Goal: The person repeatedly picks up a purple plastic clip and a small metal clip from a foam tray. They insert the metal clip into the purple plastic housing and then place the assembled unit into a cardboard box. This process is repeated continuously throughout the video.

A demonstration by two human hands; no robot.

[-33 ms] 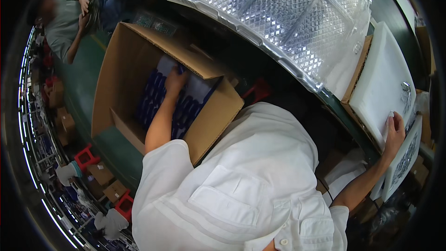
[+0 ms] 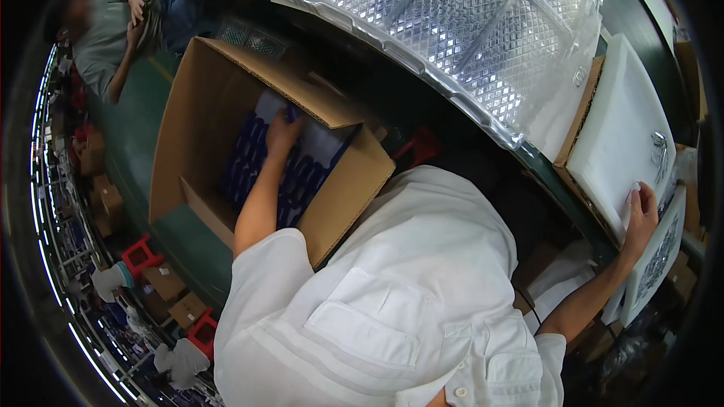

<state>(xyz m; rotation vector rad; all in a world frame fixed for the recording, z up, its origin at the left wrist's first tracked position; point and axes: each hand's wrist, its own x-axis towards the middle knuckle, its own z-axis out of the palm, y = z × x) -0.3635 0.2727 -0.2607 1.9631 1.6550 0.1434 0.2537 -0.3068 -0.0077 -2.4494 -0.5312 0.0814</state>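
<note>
My left hand [image 2: 282, 137] reaches into an open cardboard box [image 2: 178, 124], its fingers closed around a dark blue object [image 2: 292, 112] that it mostly hides. Below and around this hand, rows of similar dark blue pieces [image 2: 245, 147] lie on a pale sheet [image 2: 269, 107] in the box. Far to the right, my right hand [image 2: 642, 215] is at the edge of a shallow white tray [image 2: 612, 117], fingertips pinched on a small white piece [image 2: 635, 187]. Beside that hand, a little heap of shiny small parts [image 2: 661, 152] sits in the tray.
Stacked clear plastic trays [image 2: 467, 38] with a diamond pattern stand at the top. Another white tray [image 2: 652, 264] with shiny parts is below my right hand. A person [image 2: 105, 41] is at the upper left. Red stools [image 2: 139, 254] and cartons [image 2: 164, 280] stand at lower left.
</note>
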